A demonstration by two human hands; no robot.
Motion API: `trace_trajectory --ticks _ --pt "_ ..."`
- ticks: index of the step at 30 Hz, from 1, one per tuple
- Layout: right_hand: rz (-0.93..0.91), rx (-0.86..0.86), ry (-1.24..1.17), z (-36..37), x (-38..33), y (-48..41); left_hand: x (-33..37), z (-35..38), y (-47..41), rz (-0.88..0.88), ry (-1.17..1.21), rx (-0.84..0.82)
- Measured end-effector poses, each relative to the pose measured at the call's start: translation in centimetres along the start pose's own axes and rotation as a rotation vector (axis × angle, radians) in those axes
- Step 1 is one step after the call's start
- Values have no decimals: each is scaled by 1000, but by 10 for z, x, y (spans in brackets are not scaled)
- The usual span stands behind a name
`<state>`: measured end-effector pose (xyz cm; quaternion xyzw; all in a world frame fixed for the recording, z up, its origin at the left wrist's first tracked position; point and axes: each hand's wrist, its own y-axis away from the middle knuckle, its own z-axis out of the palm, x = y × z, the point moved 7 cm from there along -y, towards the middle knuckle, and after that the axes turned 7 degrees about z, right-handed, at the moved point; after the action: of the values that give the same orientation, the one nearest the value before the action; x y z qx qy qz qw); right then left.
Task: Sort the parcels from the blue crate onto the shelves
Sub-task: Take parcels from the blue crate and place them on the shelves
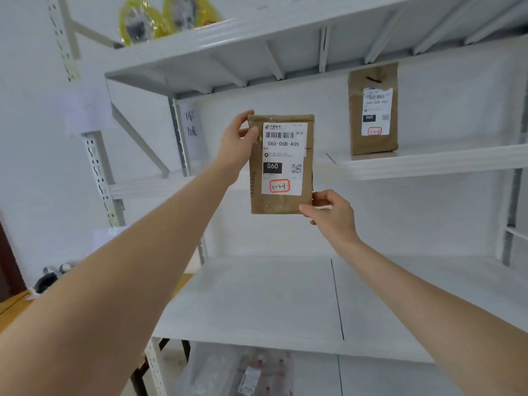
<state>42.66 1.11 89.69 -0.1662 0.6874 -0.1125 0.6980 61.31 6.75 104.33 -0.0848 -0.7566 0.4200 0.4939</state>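
- The brown parcel point(281, 205) is held upright in the air in front of the white shelving, its labelled face turned to the camera
- The left hand point(237, 144) grips its upper left corner, thumb on the front and fingers point(246, 132) curled round the edge
- The right hand point(328, 210) pinches its lower right corner between thumb and bent fingers
- Its white label point(284, 158) carries a barcode, the code "060-06B-A05", a small "A05", a black block reading "060", a QR code and a red-bordered sticker with handwriting that looks like "5-2-1"; the logo line at the top is too small to read
- A second brown parcel point(373, 110) stands upright on the middle shelf point(428, 164) to the right, well apart from the held one; its label also shows "060" in a black block and a red-bordered sticker, the writing blurred
- The middle shelf's front edge runs behind the held parcel
- The lower shelf point(257, 298) is a broad white board with a dark seam across it
- A paper sign point(191, 124) by the left post reads "库域"
- Yellow-wrapped bundles point(143, 21) sit at the left end of the top shelf point(228, 47)
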Motion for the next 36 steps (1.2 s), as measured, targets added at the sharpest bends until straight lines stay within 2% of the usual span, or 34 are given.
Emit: trace_trajectory --ticks 8,14,24,32,36 --pt "-91 106 -10 99 -49 -40 -13 -90 -75 92 2 68" --pt "-99 118 27 153 -67 -65 -38 -133 -114 79 25 54" --pt "-126 11 91 249 -85 -101 -64 -206 -141 77 -74 117" --pt "-130 0 295 328 -82 -133 -121 -262 -185 82 -199 200" --pt "-95 4 442 364 -77 -148 -149 -280 -207 60 -291 170"
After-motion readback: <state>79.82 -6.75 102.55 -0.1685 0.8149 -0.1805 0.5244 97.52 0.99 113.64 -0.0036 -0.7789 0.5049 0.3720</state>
